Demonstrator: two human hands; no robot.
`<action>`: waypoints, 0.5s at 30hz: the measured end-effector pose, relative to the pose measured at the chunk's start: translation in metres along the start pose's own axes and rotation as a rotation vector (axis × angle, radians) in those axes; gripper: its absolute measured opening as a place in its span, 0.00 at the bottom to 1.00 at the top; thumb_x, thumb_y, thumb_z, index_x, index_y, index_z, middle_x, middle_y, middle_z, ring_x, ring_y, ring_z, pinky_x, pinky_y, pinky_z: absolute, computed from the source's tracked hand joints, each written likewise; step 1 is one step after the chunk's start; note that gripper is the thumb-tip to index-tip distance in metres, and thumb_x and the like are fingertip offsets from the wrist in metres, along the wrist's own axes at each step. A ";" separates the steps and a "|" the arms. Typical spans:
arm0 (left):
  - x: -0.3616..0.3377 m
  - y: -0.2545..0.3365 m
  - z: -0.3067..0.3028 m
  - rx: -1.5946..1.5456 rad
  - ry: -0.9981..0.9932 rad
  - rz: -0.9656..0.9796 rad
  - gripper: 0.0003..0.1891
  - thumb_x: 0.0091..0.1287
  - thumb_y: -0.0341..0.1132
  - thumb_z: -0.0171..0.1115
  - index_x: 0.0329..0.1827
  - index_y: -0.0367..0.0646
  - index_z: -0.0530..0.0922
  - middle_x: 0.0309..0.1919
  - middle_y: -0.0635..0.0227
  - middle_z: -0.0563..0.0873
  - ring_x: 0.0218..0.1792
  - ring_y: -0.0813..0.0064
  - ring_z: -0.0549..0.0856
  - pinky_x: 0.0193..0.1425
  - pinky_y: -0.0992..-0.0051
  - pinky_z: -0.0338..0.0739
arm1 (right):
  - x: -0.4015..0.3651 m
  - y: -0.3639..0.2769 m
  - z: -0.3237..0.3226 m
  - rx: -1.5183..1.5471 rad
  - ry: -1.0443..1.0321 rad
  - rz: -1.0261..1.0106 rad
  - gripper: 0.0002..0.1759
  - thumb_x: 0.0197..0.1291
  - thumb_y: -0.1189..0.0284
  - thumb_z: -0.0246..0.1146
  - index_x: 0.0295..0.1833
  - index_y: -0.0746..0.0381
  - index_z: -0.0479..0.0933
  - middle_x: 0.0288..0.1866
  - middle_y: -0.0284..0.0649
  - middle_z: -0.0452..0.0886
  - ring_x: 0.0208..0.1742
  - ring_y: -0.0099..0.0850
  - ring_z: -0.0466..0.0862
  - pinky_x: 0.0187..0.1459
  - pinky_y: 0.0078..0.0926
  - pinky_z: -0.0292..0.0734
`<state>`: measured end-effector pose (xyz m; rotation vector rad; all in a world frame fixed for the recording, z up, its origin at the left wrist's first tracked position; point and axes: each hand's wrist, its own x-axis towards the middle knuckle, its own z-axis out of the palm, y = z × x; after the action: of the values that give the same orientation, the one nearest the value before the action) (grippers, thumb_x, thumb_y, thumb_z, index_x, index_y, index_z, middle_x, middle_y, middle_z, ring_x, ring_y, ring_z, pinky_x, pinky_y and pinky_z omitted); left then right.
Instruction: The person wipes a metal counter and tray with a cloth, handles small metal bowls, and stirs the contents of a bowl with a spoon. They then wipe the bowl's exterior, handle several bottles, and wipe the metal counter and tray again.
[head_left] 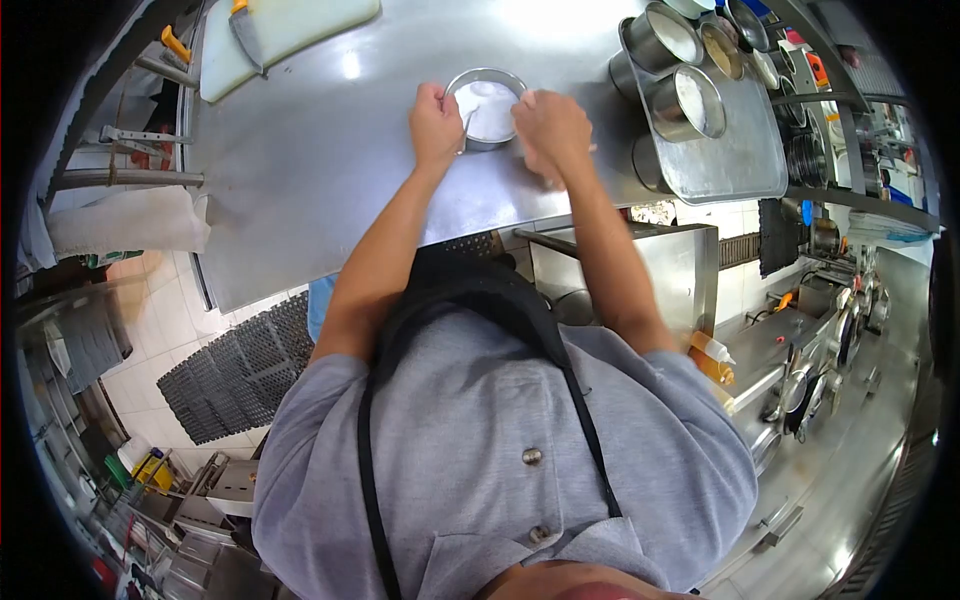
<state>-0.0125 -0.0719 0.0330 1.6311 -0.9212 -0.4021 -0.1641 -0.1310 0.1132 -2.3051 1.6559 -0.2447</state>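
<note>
A round metal container (487, 75) holding white powdery contents (492, 118) stands on the steel worktop. A thin spoon-like handle (466, 128) leans inside it at the left and sticks out over the near rim. My left hand (436, 122) is closed at the container's left rim, thumb up. On the opposite side my right hand (556, 132) is curled at the right rim; its lower fingers are smeared by motion. The undersides of both hands are hidden from above.
A white cutting board (300, 40) with a yellow-handled knife (247, 38) lies at the upper left of the worktop (330, 150). At the right, a metal tray (745, 165) bears several metal containers (688, 102). Squeeze bottles (712, 350) stand by my right elbow.
</note>
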 end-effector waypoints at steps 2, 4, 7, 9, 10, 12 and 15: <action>-0.018 -0.006 0.005 -0.023 0.124 0.017 0.07 0.66 0.32 0.60 0.36 0.38 0.72 0.26 0.56 0.81 0.27 0.62 0.81 0.33 0.67 0.73 | -0.022 -0.004 -0.001 0.044 -0.004 0.058 0.16 0.58 0.58 0.58 0.37 0.58 0.82 0.34 0.52 0.84 0.40 0.52 0.84 0.43 0.48 0.78; -0.033 0.001 -0.013 -0.027 0.022 -0.106 0.09 0.66 0.34 0.61 0.39 0.38 0.74 0.28 0.55 0.81 0.29 0.62 0.81 0.34 0.66 0.73 | -0.024 0.001 0.000 0.090 -0.005 0.119 0.15 0.58 0.58 0.58 0.37 0.59 0.81 0.34 0.51 0.84 0.40 0.52 0.84 0.43 0.48 0.78; -0.016 0.011 -0.037 0.180 -0.147 -0.073 0.11 0.66 0.38 0.63 0.43 0.40 0.76 0.30 0.55 0.82 0.32 0.61 0.81 0.38 0.65 0.73 | -0.013 0.017 0.004 0.109 -0.043 -0.092 0.15 0.57 0.58 0.59 0.38 0.58 0.80 0.34 0.50 0.84 0.39 0.52 0.83 0.41 0.49 0.77; 0.010 0.019 -0.042 0.381 -0.207 0.091 0.12 0.66 0.40 0.63 0.45 0.41 0.78 0.31 0.55 0.82 0.33 0.62 0.81 0.40 0.64 0.74 | 0.009 0.021 0.007 0.048 -0.082 -0.397 0.15 0.56 0.57 0.59 0.40 0.56 0.79 0.34 0.48 0.84 0.38 0.51 0.83 0.39 0.50 0.77; 0.031 0.023 -0.037 0.340 -0.408 0.312 0.13 0.66 0.41 0.63 0.45 0.42 0.79 0.31 0.55 0.82 0.34 0.61 0.81 0.40 0.64 0.73 | 0.017 0.019 0.009 0.048 -0.077 -0.396 0.15 0.56 0.57 0.59 0.40 0.56 0.79 0.34 0.48 0.84 0.38 0.51 0.83 0.39 0.50 0.77; 0.055 0.019 -0.029 0.286 -0.602 0.537 0.13 0.65 0.42 0.62 0.46 0.43 0.80 0.31 0.56 0.83 0.34 0.60 0.81 0.41 0.63 0.73 | 0.027 0.011 0.008 0.011 -0.107 -0.548 0.14 0.56 0.58 0.59 0.41 0.54 0.79 0.34 0.46 0.84 0.37 0.51 0.83 0.39 0.48 0.77; 0.066 0.019 -0.020 0.218 -0.835 0.415 0.10 0.67 0.37 0.63 0.44 0.41 0.79 0.26 0.61 0.80 0.29 0.72 0.76 0.34 0.70 0.71 | 0.026 0.008 0.003 -0.063 -0.117 -0.464 0.14 0.56 0.57 0.59 0.41 0.53 0.80 0.34 0.46 0.85 0.37 0.50 0.84 0.39 0.48 0.78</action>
<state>0.0365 -0.1078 0.0703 1.4002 -1.9439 -0.7278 -0.1625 -0.1574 0.1071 -2.6687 1.0712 -0.1507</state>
